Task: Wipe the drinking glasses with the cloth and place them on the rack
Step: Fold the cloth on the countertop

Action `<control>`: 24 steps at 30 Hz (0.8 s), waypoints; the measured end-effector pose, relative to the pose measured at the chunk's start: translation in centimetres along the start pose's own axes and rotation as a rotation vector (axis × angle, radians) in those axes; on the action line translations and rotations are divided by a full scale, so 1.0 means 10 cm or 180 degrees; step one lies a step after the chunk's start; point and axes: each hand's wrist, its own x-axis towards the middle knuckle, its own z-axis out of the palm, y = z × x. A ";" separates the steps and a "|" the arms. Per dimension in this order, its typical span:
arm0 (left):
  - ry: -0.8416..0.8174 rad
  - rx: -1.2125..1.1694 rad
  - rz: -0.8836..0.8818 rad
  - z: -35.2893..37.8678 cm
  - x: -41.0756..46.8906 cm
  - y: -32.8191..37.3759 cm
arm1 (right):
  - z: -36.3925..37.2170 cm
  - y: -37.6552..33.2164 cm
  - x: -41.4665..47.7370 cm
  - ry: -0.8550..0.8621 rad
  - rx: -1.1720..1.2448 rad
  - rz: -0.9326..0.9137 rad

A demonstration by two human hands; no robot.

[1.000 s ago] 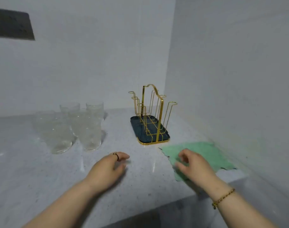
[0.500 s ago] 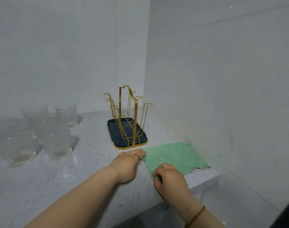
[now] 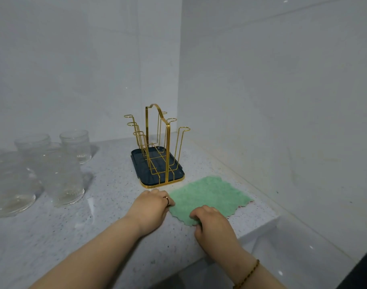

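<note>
Speckled counter (image 3: 107,205) bears a fuzzy, scallop-edged green cloth (image 3: 209,197), edges gripped by fingers (image 3: 197,214) of left hand (image 3: 151,207) and right hand (image 3: 215,226).

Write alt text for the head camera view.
The left hand touches and the right hand pinches the edges of a green cloth lying flat on a speckled countertop. Behind it stands an empty gold wire rack; clear drinking glasses stand at far left.

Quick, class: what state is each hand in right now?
Left hand: touches the cloth; grip cannot be told.
Right hand: pinches the cloth.
</note>
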 end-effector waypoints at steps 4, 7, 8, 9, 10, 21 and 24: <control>0.0379 -0.0009 0.0009 -0.03 -0.30 -0.12 | 0.04 -0.08 -0.01 -0.0080 0.0104 -0.0262; 0.0585 -0.0056 0.0113 -0.11 -0.56 -0.23 | 0.05 -0.22 -0.03 -0.0067 0.0460 -0.0504; 0.0608 -0.0201 0.0058 -0.14 -0.67 -0.26 | 0.04 -0.27 -0.05 -0.0108 0.0566 -0.0573; 0.0476 -0.0434 -0.0076 -0.15 -0.75 -0.29 | 0.02 -0.32 -0.06 -0.0201 0.0633 -0.0677; 0.0391 -0.0629 -0.0255 -0.17 -0.84 -0.30 | 0.01 -0.37 -0.07 -0.0311 0.0668 -0.0835; 0.0362 0.0632 -0.0204 -0.32 -1.56 -0.50 | 0.09 -0.84 -0.12 -0.0841 0.0078 -0.1476; 0.0326 0.0324 -0.0416 -0.36 -1.75 -0.53 | 0.14 -0.94 -0.14 -0.0790 0.0090 -0.1623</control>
